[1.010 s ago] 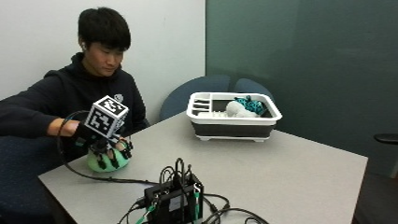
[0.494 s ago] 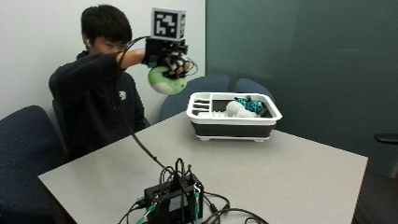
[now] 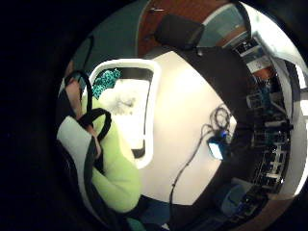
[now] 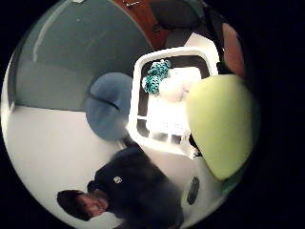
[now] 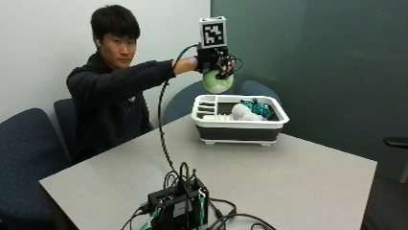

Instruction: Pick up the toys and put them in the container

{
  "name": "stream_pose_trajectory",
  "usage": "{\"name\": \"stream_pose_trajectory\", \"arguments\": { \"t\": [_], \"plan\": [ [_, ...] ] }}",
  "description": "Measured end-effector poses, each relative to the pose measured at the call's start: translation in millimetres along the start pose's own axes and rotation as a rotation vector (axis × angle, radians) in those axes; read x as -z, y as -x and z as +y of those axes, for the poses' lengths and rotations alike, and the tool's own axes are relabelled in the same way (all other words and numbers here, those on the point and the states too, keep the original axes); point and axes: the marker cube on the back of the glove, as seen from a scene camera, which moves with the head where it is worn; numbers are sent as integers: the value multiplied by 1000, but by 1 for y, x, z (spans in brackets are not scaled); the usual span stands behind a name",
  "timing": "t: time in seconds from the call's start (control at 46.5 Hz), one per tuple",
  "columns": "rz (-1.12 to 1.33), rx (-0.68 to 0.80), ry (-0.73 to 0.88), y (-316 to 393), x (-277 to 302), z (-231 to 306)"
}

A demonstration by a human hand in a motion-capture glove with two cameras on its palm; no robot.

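Now raised well off the counter [image 5: 306,172] and carried across; right hand [image 5: 215,61] curled round the green toy [image 5: 217,82], above the container's [image 5: 239,129] near rim; only lowering and release seemingly left.

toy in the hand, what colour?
Light green toy, clearest in the thumb side palm view.

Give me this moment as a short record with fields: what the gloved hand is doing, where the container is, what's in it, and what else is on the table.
hand: right hand grips a green toy, raised above the container
container: white bin with dark base, on the table at its far side
in container: a white toy beside a teal toy
other on table: black box with cables at the near edge
step left: green toy not yet in the bin
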Motion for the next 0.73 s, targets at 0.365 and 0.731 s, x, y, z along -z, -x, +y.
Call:
{"name": "stream_pose_trajectory", "arguments": {
  "t": [0.365, 0.731],
  "plan": [
    [-332, 41, -6, 18, -13, 8],
    [-372, 105, -363, -56, 27, 136]
  ]
}}
